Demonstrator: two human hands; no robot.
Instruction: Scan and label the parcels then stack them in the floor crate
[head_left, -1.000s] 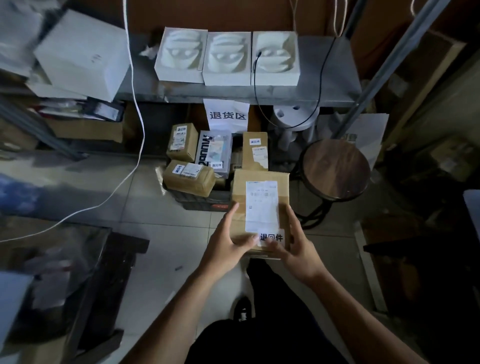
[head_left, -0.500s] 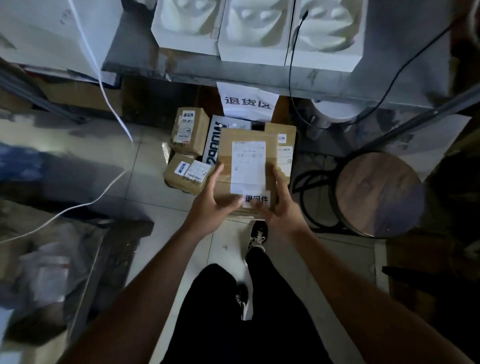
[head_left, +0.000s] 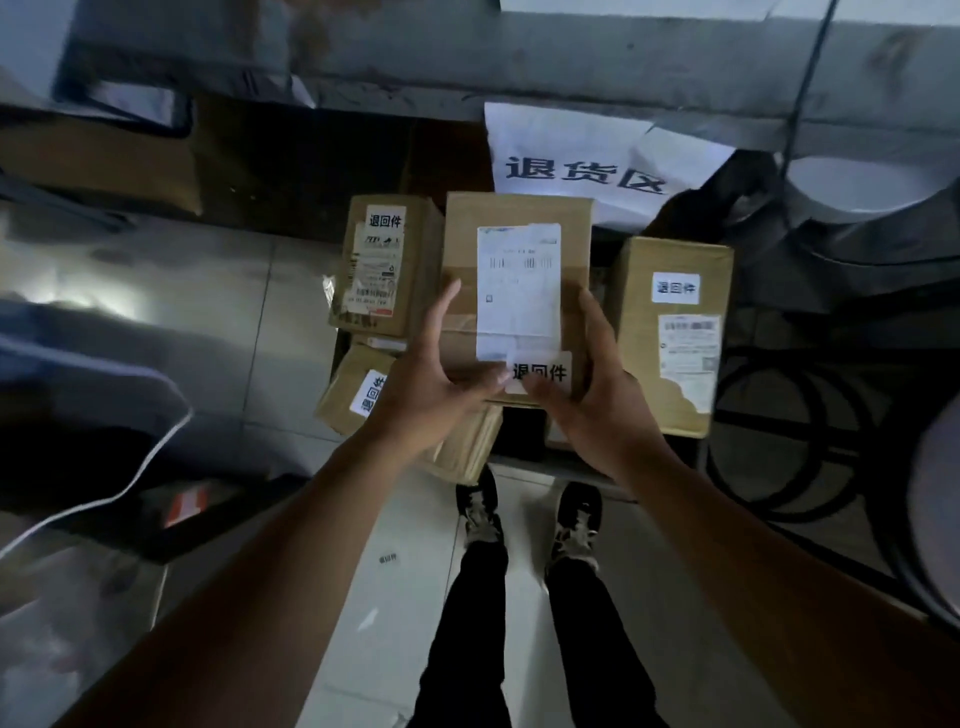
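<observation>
1. Held parcel (head_left: 519, 291) at frame centre, gripped at its sides by left hand (head_left: 421, 395) and right hand (head_left: 597, 400), fingers curled on its edges, thumbs on top; probably for lowering level.
2. Below: floor crate (head_left: 524, 441), mostly hidden, already holding labelled parcels at upper left (head_left: 384, 265), lower left (head_left: 358, 389) and right (head_left: 675, 332).
</observation>
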